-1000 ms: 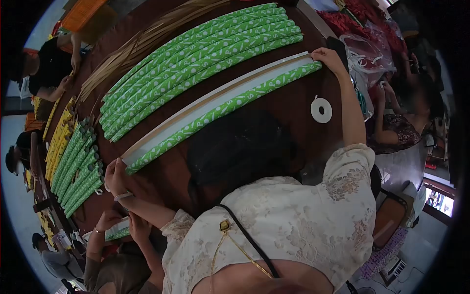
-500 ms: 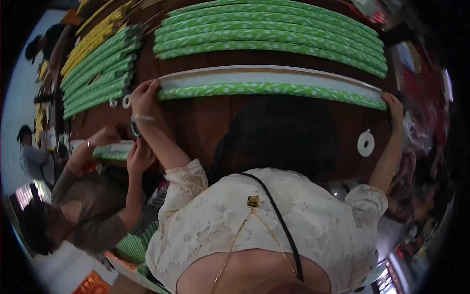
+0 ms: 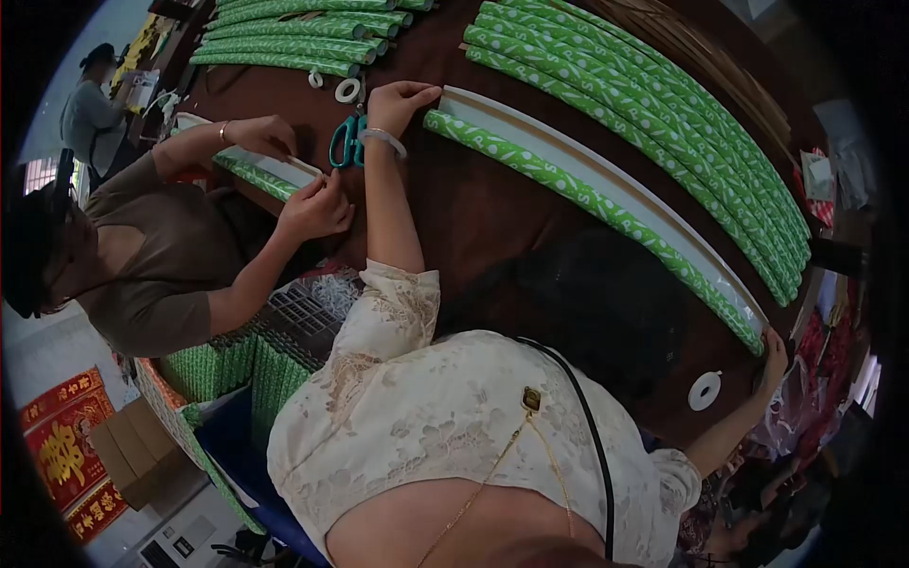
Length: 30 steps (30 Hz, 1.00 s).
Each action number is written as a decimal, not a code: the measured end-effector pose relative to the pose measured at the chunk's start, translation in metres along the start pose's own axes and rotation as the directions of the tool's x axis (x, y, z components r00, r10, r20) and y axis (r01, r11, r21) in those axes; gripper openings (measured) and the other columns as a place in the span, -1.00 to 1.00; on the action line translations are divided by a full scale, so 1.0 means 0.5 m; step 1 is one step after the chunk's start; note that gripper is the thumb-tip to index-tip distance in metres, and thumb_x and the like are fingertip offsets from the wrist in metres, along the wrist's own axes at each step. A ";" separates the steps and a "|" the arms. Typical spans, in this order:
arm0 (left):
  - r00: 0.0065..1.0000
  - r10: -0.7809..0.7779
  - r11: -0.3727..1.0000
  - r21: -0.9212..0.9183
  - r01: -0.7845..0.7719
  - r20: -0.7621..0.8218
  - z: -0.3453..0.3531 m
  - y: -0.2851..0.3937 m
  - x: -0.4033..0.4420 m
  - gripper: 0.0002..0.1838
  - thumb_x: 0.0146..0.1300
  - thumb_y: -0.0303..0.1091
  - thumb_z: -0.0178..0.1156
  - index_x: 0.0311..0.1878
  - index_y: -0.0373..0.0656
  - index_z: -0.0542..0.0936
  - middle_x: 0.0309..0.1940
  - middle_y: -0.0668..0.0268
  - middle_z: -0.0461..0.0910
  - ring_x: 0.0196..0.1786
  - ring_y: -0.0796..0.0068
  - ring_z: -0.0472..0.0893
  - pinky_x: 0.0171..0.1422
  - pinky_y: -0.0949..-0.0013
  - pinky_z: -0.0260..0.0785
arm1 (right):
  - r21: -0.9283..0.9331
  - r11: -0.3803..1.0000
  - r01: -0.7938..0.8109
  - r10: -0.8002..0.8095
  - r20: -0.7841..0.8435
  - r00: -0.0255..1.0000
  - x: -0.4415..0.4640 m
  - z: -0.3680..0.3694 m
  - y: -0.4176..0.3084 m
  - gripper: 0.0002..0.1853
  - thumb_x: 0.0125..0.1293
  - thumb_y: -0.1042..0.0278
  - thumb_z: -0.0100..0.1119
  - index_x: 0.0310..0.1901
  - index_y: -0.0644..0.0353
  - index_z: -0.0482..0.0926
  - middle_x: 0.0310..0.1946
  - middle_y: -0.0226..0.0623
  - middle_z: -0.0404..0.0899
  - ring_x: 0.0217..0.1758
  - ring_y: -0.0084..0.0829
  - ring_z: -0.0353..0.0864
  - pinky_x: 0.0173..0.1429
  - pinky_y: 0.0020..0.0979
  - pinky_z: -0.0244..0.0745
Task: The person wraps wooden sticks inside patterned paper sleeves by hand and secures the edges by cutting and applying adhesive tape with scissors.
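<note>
A long green patterned paper roll point(image 3: 587, 199), its white inner side showing along the far edge, stretches across the dark table in front of me. At its left end my left hand point(image 3: 402, 104) is closed, thumb and fingers pinching the paper's corner. My right hand point(image 3: 775, 362) has its fingers bent against the opposite end, gripping the edge. Teal-handled scissors point(image 3: 347, 142) lie beside my left wrist. Just beyond them is a small white tape roll point(image 3: 348, 90). A larger white tape roll point(image 3: 704, 391) rests on the table near my right forearm.
Finished-looking green tubes point(image 3: 644, 133) lie in rows behind the roll, with another stack of green tubes point(image 3: 284, 43) at the far left. Close on my left, a co-worker point(image 3: 151, 246) handles a similar green strip point(image 3: 256, 175). A bin of green tubes point(image 3: 222, 369) stands below.
The view has turned, so the roll now slopes down to the right. My hands stay at its two ends. The scissors by my left wrist show more fully.
</note>
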<state>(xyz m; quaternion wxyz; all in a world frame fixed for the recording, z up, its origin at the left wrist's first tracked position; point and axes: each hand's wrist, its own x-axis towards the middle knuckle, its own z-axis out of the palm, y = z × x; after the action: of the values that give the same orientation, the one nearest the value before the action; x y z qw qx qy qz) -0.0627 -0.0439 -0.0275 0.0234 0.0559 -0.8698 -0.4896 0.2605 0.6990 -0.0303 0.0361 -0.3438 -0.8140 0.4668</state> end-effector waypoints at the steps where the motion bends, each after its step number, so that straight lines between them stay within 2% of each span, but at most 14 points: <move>1: 1.000 -0.005 1.000 0.013 0.005 -0.004 0.001 0.001 -0.001 -0.72 -0.04 -0.15 0.36 -0.32 -0.14 0.70 -0.43 0.28 0.66 -0.35 0.51 0.61 -0.18 0.44 0.42 | -0.034 0.999 -0.018 0.018 -0.012 1.000 0.001 -0.002 0.000 -0.60 0.28 0.13 0.12 -0.07 0.33 0.56 -0.16 -0.31 0.58 -0.08 -0.53 0.50 0.06 -0.53 0.34; 3: 1.000 -0.012 1.000 0.023 0.012 -0.007 0.005 -0.007 0.004 -0.72 -0.04 -0.15 0.36 -0.32 -0.13 0.70 -0.44 0.28 0.66 -0.35 0.51 0.61 -0.18 0.44 0.42 | -0.072 0.997 -0.037 0.035 -0.026 0.999 0.005 -0.009 0.008 -0.61 0.27 0.14 0.12 -0.07 0.34 0.56 -0.17 -0.31 0.59 -0.09 -0.53 0.51 0.06 -0.54 0.35; 6: 1.000 -0.002 1.000 -0.004 0.002 -0.013 0.013 -0.026 0.011 -0.72 -0.04 -0.14 0.36 -0.32 -0.11 0.71 -0.45 0.29 0.66 -0.36 0.50 0.62 -0.18 0.44 0.42 | -0.017 0.999 -0.031 0.031 -0.008 0.999 0.012 -0.013 0.018 -0.61 0.26 0.13 0.13 -0.09 0.34 0.57 -0.18 -0.31 0.59 -0.11 -0.53 0.52 0.05 -0.54 0.35; 8: 0.999 0.001 0.999 0.040 0.000 -0.039 0.014 -0.019 0.007 -0.72 -0.05 -0.12 0.36 -0.33 -0.10 0.71 -0.45 0.29 0.66 -0.36 0.48 0.62 -0.18 0.42 0.43 | 0.046 0.999 -0.023 0.025 -0.028 0.999 0.001 -0.002 0.007 -0.60 0.25 0.12 0.14 -0.10 0.34 0.58 -0.18 -0.30 0.59 -0.13 -0.52 0.53 0.03 -0.53 0.36; 12: 0.999 -0.015 0.999 0.051 0.017 -0.042 0.016 -0.018 0.008 -0.72 -0.06 -0.11 0.37 -0.34 -0.09 0.71 -0.46 0.30 0.66 -0.36 0.48 0.63 -0.18 0.42 0.43 | -0.003 0.999 -0.048 0.048 -0.026 0.999 0.001 -0.005 -0.002 -0.63 0.26 0.16 0.14 -0.10 0.34 0.58 -0.19 -0.30 0.59 -0.13 -0.53 0.53 0.02 -0.54 0.37; 15: 0.999 -0.027 0.997 0.076 0.030 -0.042 0.018 -0.019 0.009 -0.70 -0.06 -0.08 0.36 -0.35 -0.08 0.71 -0.46 0.30 0.66 -0.36 0.48 0.63 -0.17 0.42 0.42 | 0.067 0.997 -0.030 0.029 0.019 0.999 0.002 -0.002 -0.005 -0.63 0.25 0.17 0.15 -0.10 0.34 0.57 -0.20 -0.32 0.59 -0.14 -0.53 0.53 0.01 -0.55 0.37; 23: 0.998 -0.020 0.978 0.207 0.032 -0.059 0.021 0.003 0.002 -0.69 -0.08 -0.03 0.34 -0.35 -0.03 0.72 -0.44 0.31 0.67 -0.33 0.42 0.63 -0.15 0.38 0.44 | -0.086 0.994 -0.064 0.061 -0.037 0.997 -0.003 0.004 -0.024 -0.62 0.25 0.13 0.15 -0.09 0.30 0.59 -0.20 -0.32 0.59 -0.16 -0.53 0.52 0.00 -0.54 0.36; 26: 0.997 -0.038 0.987 0.155 0.048 -0.066 0.026 -0.006 0.005 -0.69 -0.08 -0.02 0.34 -0.35 -0.03 0.72 -0.42 0.30 0.67 -0.32 0.42 0.63 -0.15 0.38 0.44 | -0.086 0.994 -0.072 0.069 -0.033 0.997 0.016 -0.010 0.005 -0.63 0.25 0.13 0.15 -0.10 0.28 0.59 -0.21 -0.33 0.59 -0.16 -0.53 0.52 -0.01 -0.53 0.35; 30: 0.996 -0.059 0.982 0.178 0.070 -0.067 0.026 -0.007 0.008 -0.70 -0.08 -0.03 0.34 -0.35 -0.01 0.72 -0.43 0.31 0.67 -0.32 0.42 0.63 -0.15 0.38 0.44 | -0.114 0.992 -0.046 0.041 -0.042 0.998 0.012 -0.004 -0.001 -0.64 0.24 0.15 0.15 -0.10 0.29 0.59 -0.22 -0.33 0.59 -0.16 -0.54 0.52 -0.02 -0.54 0.35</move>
<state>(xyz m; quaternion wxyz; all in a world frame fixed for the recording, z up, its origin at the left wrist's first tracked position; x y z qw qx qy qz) -0.0674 -0.0351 -0.0375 0.0291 0.1008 -0.9072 -0.4074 0.2563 0.7037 -0.0302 0.0223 -0.3720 -0.8310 0.4131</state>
